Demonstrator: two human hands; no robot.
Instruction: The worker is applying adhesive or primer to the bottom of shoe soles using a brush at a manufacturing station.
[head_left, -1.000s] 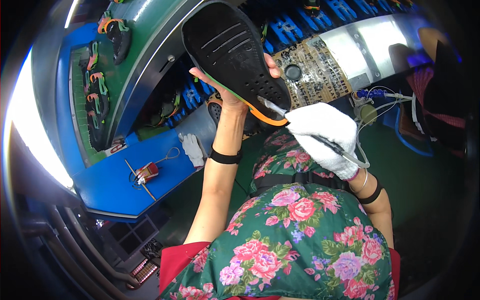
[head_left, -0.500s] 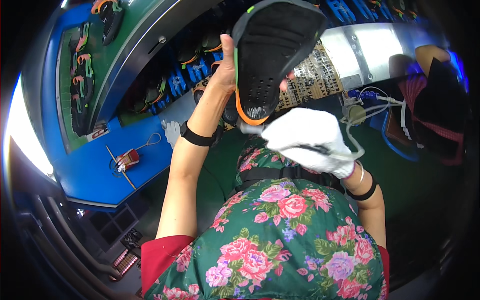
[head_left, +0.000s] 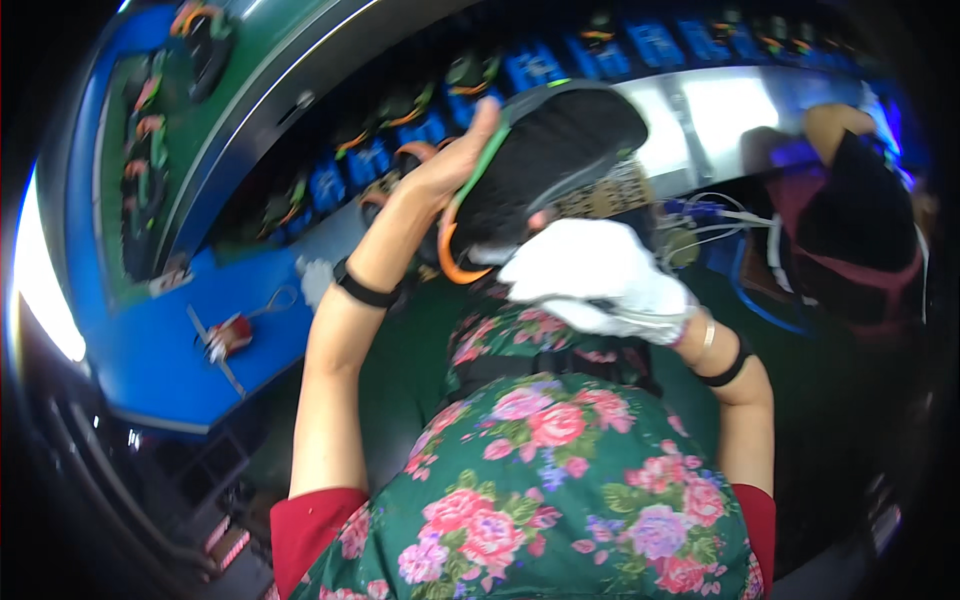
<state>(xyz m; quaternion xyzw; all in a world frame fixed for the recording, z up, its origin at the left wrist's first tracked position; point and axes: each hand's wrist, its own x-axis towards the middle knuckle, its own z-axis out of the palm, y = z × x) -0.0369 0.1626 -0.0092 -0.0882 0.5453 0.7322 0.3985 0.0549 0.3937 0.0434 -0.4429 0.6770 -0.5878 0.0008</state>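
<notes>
My left hand, bare, grips a black shoe upper along its side, thumb up against the green edge. The upper is tilted with its underside toward me, toe up to the right and orange heel edge down to the left. My right hand, in a white glove, is closed at the heel end. A pale, blurred tip shows between the glove and the heel; what the glove holds is mostly hidden.
Several shoes on blue holders line the rack behind. To the left, a blue table bears a red container with a stick across it and a white glove. A co-worker's arm is at the right, beside pale hoses.
The upper has come down and tilted, its heel swinging left and its toe right. Both hands stay with it, the gloved one shifting slightly left. The whole view has shifted and blurred.
</notes>
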